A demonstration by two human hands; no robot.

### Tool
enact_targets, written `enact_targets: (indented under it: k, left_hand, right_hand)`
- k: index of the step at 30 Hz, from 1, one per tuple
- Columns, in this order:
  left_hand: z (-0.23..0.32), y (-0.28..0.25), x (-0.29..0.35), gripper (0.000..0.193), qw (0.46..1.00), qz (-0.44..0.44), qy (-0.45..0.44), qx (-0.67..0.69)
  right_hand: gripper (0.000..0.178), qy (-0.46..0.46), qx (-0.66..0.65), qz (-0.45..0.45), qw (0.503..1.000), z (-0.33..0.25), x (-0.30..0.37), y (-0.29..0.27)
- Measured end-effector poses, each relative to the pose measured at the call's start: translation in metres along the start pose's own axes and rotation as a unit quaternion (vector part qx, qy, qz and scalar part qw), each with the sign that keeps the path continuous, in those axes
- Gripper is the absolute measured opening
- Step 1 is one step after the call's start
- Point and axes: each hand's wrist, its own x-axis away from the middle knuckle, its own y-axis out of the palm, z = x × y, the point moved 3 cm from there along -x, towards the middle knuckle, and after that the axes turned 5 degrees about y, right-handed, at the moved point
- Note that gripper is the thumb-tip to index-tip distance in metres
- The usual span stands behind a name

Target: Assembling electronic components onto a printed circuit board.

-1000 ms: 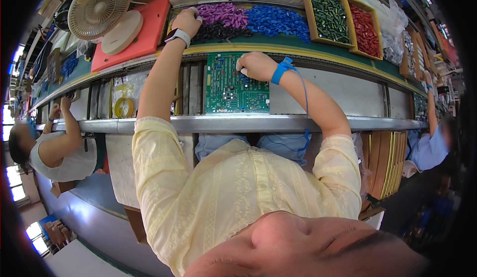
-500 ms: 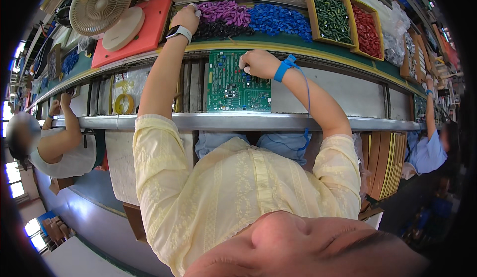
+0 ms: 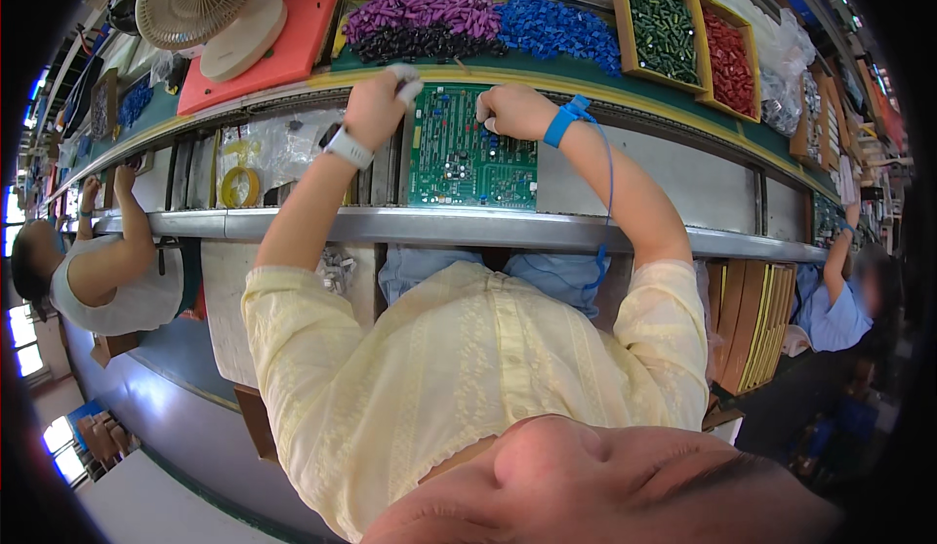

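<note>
A green circuit board (image 3: 459,188) fitted with small components lies across the rails in front of me. My left hand (image 3: 379,110) is over the board's far left corner, its white-covered fingertips pinched together; whatever they hold is too small to make out. Above the board's far right part is my right hand (image 3: 517,113), fingers closed in a pinch, their contents hidden. A blue strap (image 3: 561,126) with a cord circles my right wrist. Beyond the board lie heaps of purple parts (image 3: 420,9), black parts (image 3: 420,44) and blue parts (image 3: 556,32).
Yellow-edged boxes hold green parts (image 3: 662,29) and red parts (image 3: 727,61) at far right. A fan (image 3: 200,7) stands by a red foam sheet (image 3: 303,27). A metal rail (image 3: 439,222) runs along the near side. Other people work at left and right.
My left hand has come back from the purple and black parts to the board's far left corner. My right hand stays over the board, nearly in place.
</note>
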Motion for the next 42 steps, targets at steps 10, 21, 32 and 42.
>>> enact_targets:
  k: [10,21,32,42]
  left_hand:
    - [0.012,0.004,0.074,0.028,0.992,-0.075,-0.094,0.030]
    - [0.001,0.009,0.073,0.021,0.992,-0.060,-0.107,0.041]
    - [0.022,-0.013,0.074,0.015,0.998,-0.064,0.011,0.003]
    - [0.032,0.002,0.095,0.013,0.970,-0.194,0.128,-0.075]
  right_hand:
    - [0.014,-0.017,-0.009,0.018,1.000,0.006,-0.001,0.005]
    - [0.014,-0.030,0.009,0.008,0.999,-0.003,0.002,-0.001]
    - [0.023,-0.002,0.014,0.007,1.000,-0.002,0.008,-0.008]
    - [0.033,0.376,0.149,0.360,0.840,0.257,0.146,-0.157]
